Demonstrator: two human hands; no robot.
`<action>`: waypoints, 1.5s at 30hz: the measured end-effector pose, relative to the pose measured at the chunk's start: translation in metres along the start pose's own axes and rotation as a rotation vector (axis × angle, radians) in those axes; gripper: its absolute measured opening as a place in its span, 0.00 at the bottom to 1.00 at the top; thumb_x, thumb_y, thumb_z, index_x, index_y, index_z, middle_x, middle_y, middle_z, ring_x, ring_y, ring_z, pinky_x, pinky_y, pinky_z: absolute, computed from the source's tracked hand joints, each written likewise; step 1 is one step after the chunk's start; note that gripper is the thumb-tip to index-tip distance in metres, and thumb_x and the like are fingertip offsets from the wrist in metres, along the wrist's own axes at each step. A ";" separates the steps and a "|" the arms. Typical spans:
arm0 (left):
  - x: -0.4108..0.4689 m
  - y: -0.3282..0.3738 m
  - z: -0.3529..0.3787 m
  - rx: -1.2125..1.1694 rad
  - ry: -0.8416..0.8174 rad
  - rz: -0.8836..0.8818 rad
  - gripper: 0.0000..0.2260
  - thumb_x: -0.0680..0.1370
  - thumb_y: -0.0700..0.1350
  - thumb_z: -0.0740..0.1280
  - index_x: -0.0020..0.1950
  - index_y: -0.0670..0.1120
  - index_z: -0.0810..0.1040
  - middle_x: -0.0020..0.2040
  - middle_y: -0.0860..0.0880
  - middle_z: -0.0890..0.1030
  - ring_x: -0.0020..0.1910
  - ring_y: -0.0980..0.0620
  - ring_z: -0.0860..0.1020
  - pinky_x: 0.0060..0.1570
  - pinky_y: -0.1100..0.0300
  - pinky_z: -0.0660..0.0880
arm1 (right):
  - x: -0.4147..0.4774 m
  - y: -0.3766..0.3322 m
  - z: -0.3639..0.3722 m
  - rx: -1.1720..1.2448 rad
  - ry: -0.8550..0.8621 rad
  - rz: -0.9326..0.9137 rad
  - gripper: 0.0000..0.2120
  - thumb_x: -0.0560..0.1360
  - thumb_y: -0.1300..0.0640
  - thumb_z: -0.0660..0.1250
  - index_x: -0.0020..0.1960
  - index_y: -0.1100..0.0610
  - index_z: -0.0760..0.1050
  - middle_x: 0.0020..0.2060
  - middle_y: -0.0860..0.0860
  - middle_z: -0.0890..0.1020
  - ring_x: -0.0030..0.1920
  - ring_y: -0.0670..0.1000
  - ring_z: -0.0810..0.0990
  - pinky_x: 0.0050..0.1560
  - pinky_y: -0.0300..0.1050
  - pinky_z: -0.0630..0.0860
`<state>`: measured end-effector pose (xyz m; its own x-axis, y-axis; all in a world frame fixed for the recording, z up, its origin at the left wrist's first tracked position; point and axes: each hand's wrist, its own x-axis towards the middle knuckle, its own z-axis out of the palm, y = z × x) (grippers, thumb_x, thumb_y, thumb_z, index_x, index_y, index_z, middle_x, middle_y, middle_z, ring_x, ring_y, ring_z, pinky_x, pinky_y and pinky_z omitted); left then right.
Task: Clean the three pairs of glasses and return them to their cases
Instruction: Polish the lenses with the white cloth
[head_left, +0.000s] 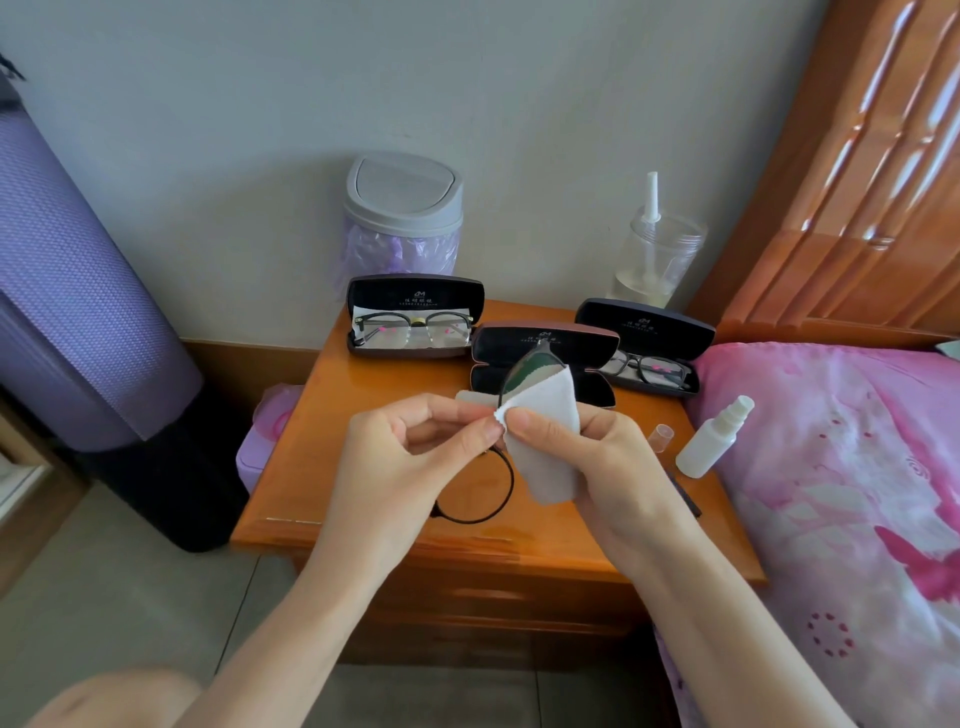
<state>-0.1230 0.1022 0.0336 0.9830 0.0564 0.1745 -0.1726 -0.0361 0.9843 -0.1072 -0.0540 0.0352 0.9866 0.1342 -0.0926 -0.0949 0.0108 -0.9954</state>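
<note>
Above the wooden nightstand (322, 467) I hold a pair of black round-rimmed glasses (478, 488) on edge. My left hand (410, 457) pinches the frame near its bridge. My right hand (597, 467) grips a white cleaning cloth (545, 431) wrapped over the upper lens (524, 376). Behind my hands stands an open case (545, 343) with nothing visible inside. An open case at the back left (415, 296) holds glasses (415, 327). Another open case at the right (644, 325) holds a second pair (649, 369).
A white spray bottle (714, 439) lies at the nightstand's right edge, its clear cap (661, 435) beside it. A grey-lidded bin (402, 218) and a clear jar (657, 260) stand at the back. A pink bed (857, 493) is right, a purple rolled mat (78, 286) left.
</note>
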 end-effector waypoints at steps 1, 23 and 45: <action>0.000 0.000 0.000 0.018 -0.005 0.005 0.04 0.70 0.42 0.73 0.42 0.50 0.83 0.39 0.57 0.85 0.40 0.62 0.83 0.37 0.75 0.74 | 0.001 0.001 0.001 0.016 -0.004 -0.003 0.17 0.66 0.50 0.73 0.49 0.62 0.83 0.45 0.58 0.84 0.44 0.52 0.81 0.43 0.41 0.76; -0.001 -0.001 0.002 -0.014 -0.027 0.022 0.03 0.71 0.41 0.72 0.42 0.47 0.83 0.37 0.54 0.86 0.40 0.60 0.83 0.40 0.73 0.75 | 0.010 -0.012 0.013 0.287 0.162 -0.035 0.12 0.67 0.51 0.70 0.45 0.58 0.83 0.37 0.49 0.83 0.40 0.47 0.80 0.41 0.41 0.76; 0.000 -0.002 0.000 0.024 -0.027 0.029 0.03 0.71 0.42 0.72 0.43 0.47 0.84 0.38 0.54 0.86 0.41 0.59 0.83 0.41 0.71 0.76 | 0.004 -0.010 0.006 0.042 0.076 -0.005 0.17 0.65 0.51 0.73 0.48 0.61 0.84 0.45 0.58 0.85 0.47 0.56 0.82 0.46 0.45 0.77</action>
<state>-0.1227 0.1024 0.0314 0.9790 0.0283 0.2019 -0.1999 -0.0617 0.9779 -0.1031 -0.0472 0.0449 0.9942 0.0588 -0.0903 -0.0934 0.0530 -0.9942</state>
